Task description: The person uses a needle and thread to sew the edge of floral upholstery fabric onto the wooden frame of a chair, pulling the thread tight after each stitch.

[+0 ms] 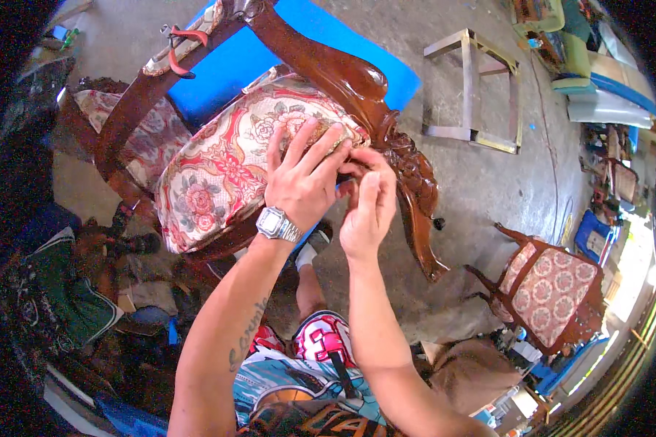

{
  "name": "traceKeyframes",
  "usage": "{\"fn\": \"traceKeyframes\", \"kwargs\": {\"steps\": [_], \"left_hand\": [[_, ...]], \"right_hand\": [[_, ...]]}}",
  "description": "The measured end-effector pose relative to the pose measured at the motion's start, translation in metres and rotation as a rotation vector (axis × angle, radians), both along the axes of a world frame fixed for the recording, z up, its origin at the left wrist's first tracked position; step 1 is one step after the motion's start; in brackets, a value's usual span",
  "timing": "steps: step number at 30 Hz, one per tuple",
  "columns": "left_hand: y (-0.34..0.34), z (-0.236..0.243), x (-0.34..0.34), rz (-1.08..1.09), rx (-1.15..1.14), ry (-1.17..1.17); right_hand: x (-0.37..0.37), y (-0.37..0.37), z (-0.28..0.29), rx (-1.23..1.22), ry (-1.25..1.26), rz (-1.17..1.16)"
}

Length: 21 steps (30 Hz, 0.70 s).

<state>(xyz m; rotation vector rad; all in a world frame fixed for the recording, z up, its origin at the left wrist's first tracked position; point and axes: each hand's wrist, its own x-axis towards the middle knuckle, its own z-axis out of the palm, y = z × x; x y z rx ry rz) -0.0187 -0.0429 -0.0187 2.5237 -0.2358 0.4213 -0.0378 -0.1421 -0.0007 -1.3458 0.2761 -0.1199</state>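
Observation:
An armchair with a carved, glossy brown wooden frame [335, 62] has a seat [215, 175] covered in cream fabric with red and grey flowers. Flat on the seat's corner lies my left hand [302, 175], its fingers stretched out and slightly apart, a silver watch on the wrist. Beside it, my right hand [369, 207] is closed, fingers curled and pinched at the seat's edge by the carved front post. What its fingertips grip is hidden. Pliers [175, 52] with red handles rest on the chair's padded armrest, away from both hands.
Blue sheet material [342, 44] lies behind the chair. A bare wooden stool frame [474, 91] stands on the concrete floor at far right. Another upholstered chair [550, 291] is at right. Left of me, a person in a dark green shirt [73, 295] sits close to the chair.

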Motion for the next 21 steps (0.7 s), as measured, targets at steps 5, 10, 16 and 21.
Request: {"fn": "traceKeyframes", "kwargs": {"steps": [5,10,16,21], "left_hand": [[-0.002,0.001,0.001,0.019,0.001,-0.042],[-0.003,0.001,0.002,0.017,-0.024,-0.038],[0.0,-0.001,0.001,0.027,0.008,-0.038],[-0.002,-0.002,0.002,0.024,-0.007,-0.046]], "right_hand": [[0.002,-0.025,-0.016,-0.623,-0.004,0.106],[0.015,-0.032,-0.009,-0.654,0.062,0.266],[0.002,-0.03,-0.024,-0.271,-0.031,0.256],[0.006,-0.03,-0.035,-0.398,-0.008,0.215]]}}
